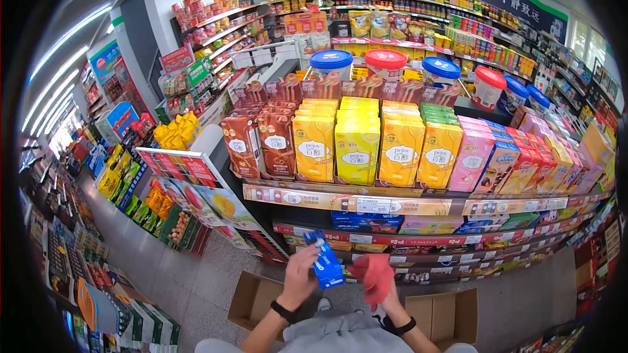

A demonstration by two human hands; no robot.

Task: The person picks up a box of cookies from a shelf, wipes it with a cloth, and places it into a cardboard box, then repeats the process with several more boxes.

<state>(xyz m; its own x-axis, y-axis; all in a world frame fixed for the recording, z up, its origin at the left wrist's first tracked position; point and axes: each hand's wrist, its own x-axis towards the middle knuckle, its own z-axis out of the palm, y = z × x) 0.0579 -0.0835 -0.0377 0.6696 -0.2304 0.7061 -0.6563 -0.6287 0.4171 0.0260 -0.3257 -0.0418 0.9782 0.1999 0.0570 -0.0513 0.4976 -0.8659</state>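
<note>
My left hand (301,278), with a black band at the wrist, holds a blue box (325,259) by its left side, in front of the lower shelves. My right hand (390,295) is closed on a red cloth (374,278), just to the right of the box; the cloth hides part of the fingers. The box and the cloth are apart. Above both hands, the top shelf carries rows of brown, yellow, green and pink snack boxes (356,150). Blue packs (366,221) lie on the shelf below it.
Open cardboard boxes stand on the floor at left (258,297) and right (443,314). Tubs with blue and red lids (384,64) stand behind the snack boxes. A poster-covered display side (203,196) juts out at left. Stocked shelves (458,19) line the back wall.
</note>
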